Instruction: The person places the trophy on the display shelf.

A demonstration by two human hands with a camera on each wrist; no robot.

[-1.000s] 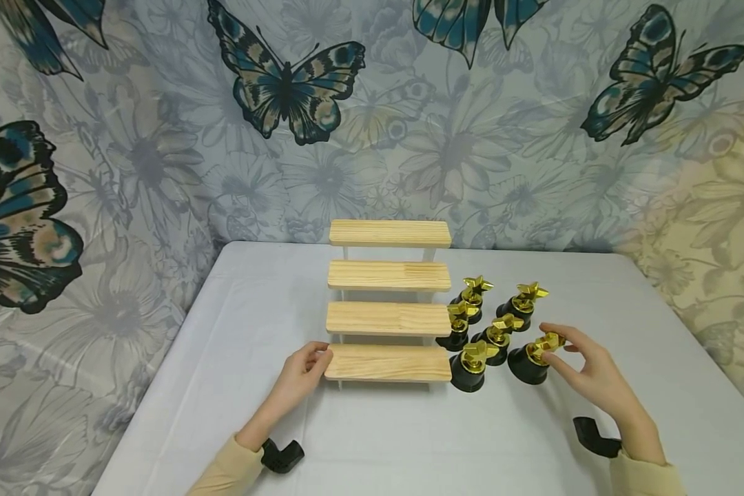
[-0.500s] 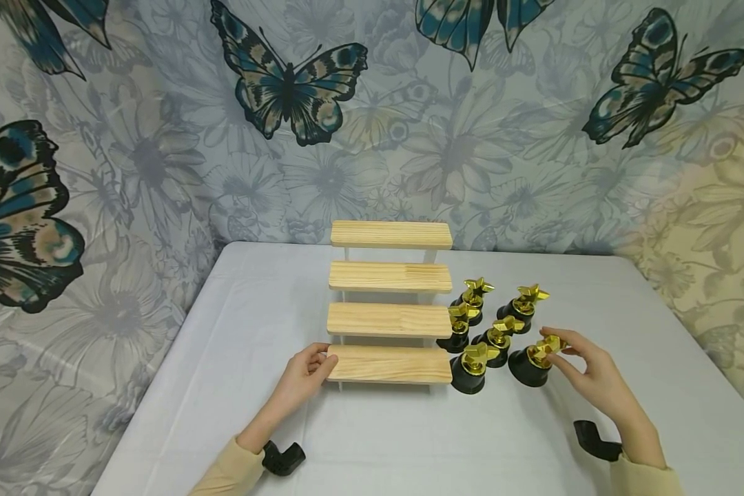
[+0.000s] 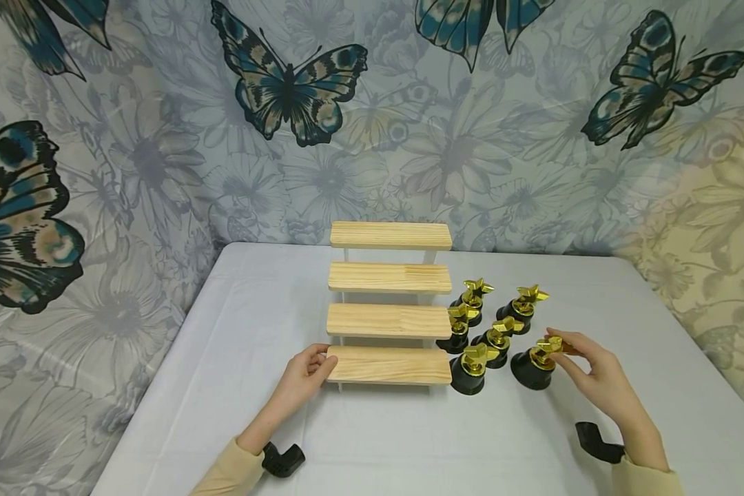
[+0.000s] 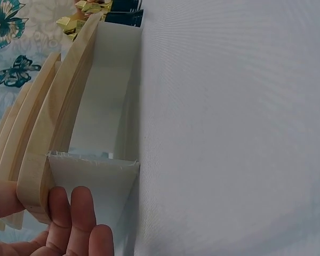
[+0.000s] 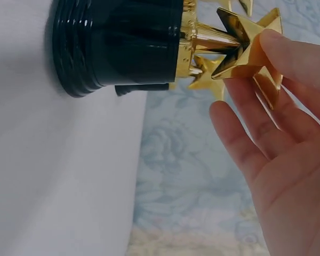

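My left hand (image 3: 306, 372) grips the left end of the lowest board of a four-step wooden display stand (image 3: 389, 365). In the left wrist view the thumb lies on top of the board (image 4: 37, 160) and the fingers are curled beneath it, beside a white support. At the right, my right hand (image 3: 598, 372) pinches the gold star of a small trophy (image 3: 532, 372). The right wrist view shows the thumb on the star (image 5: 250, 45) and fingers behind it. The trophy's black base (image 5: 122, 42) appears upright on the white cloth.
Several similar star trophies (image 3: 469, 372) stand close together between the stand's right side and my right hand. A white cloth (image 3: 372, 441) covers the table. Behind it hangs a butterfly-patterned fabric (image 3: 459, 151). A black wrist device (image 3: 598, 441) sits by each wrist.
The trophy in my right hand has shifted slightly right and towards me, and the thumb has come onto its star. My left hand stays on the lowest board.
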